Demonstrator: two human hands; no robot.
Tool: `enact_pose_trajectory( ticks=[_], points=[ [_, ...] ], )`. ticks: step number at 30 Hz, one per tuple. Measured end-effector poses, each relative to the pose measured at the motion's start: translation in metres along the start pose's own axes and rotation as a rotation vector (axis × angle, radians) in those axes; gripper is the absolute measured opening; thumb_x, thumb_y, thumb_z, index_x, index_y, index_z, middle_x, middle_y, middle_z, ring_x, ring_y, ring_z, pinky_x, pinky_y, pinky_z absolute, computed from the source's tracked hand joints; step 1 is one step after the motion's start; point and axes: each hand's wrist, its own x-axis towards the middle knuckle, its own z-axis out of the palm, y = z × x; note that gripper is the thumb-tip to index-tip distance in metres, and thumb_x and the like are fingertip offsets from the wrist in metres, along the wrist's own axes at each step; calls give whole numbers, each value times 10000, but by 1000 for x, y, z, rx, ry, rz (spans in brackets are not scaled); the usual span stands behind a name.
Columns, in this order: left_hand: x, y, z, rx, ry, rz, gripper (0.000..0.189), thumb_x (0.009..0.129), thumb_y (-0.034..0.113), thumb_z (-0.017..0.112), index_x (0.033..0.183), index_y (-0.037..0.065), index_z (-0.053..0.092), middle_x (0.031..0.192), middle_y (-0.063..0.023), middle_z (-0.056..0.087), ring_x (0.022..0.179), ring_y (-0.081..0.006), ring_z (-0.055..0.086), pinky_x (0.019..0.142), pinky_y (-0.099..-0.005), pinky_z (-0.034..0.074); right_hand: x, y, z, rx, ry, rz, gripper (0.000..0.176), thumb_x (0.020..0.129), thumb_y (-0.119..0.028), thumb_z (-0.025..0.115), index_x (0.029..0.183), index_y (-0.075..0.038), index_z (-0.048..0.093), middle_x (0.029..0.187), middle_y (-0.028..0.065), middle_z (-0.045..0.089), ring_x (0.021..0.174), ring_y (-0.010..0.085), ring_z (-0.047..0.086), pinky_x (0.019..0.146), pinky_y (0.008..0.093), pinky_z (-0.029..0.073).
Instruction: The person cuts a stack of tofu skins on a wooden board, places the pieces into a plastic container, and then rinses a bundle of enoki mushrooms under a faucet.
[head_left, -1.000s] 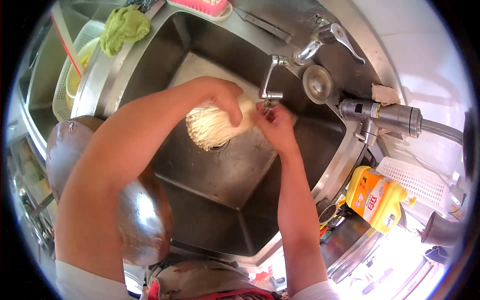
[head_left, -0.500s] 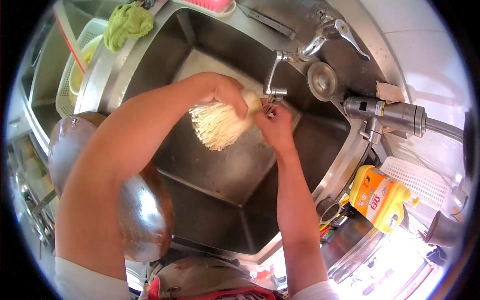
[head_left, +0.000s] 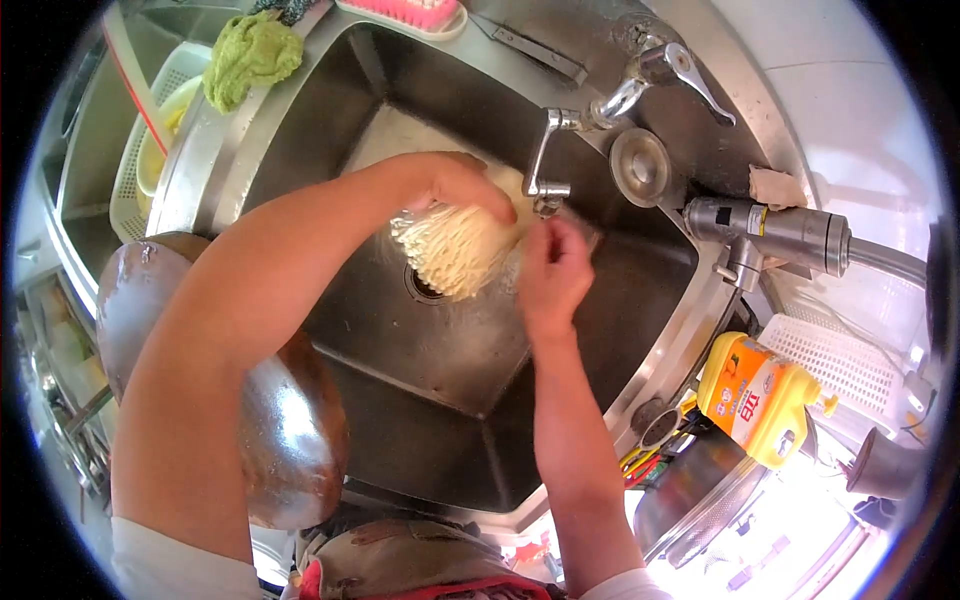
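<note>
A bunch of enoki mushrooms (head_left: 452, 250) hangs over the sink basin (head_left: 400, 350), caps toward the lower left. My left hand (head_left: 474, 190) is wrapped round the bunch from above. Just below the tap's spout (head_left: 548, 190) is my right hand (head_left: 555, 268), its fingers curled together near the root end of the bunch. What those fingers hold, if anything, is hidden. Water appears to splash beside the mushrooms.
A large metal bowl (head_left: 290, 430) leans at the sink's left edge. On the rim lie a green cloth (head_left: 252, 60) and a pink brush (head_left: 415, 12). A yellow detergent jug (head_left: 755, 400) stands at the right, near a white basket (head_left: 835, 360).
My right hand has shifted slightly down, away from the spout. The mushroom bunch has turned and moved a little right, so the drain now shows.
</note>
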Motion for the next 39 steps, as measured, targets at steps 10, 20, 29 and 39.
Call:
enact_pose_trajectory(
  ticks=[10, 20, 29, 39],
  points=[
    [21, -5, 8, -525, 181, 209, 506, 728, 126, 788, 1174, 28, 569, 1056, -108, 658, 951, -226, 650, 804, -371, 538, -29, -13, 13, -282, -210, -364, 163, 845, -120, 677, 941, -30, 580, 859, 145, 582, 734, 316, 611, 631, 391, 502],
    [39, -19, 21, -667, 219, 251, 435, 775, 120, 730, 1158, 10, 556, 1010, -118, 657, 870, -226, 669, 733, -371, 566, -8, -20, 5, -253, -36, -231, 441, 852, -115, 633, 1241, 30, 486, 1290, 266, 483, 1155, 419, 487, 972, 473, 398],
    [38, -27, 17, -777, 190, 187, 470, 766, 146, 734, 1158, 1, 520, 1023, -132, 630, 877, -238, 660, 731, -378, 568, -31, -12, 15, -275, -372, -239, 703, 895, -227, 552, 1416, 110, 221, 1460, 341, 243, 1379, 488, 203, 1143, 527, 157],
    [33, -26, 24, -825, 196, 241, 549, 779, 151, 730, 1228, -1, 453, 1048, -140, 630, 875, -253, 665, 745, -380, 567, -32, -25, 16, -409, -326, -255, 777, 849, -315, 619, 1353, 169, 277, 1423, 377, 254, 1345, 557, 201, 1141, 568, 142]
  ],
)
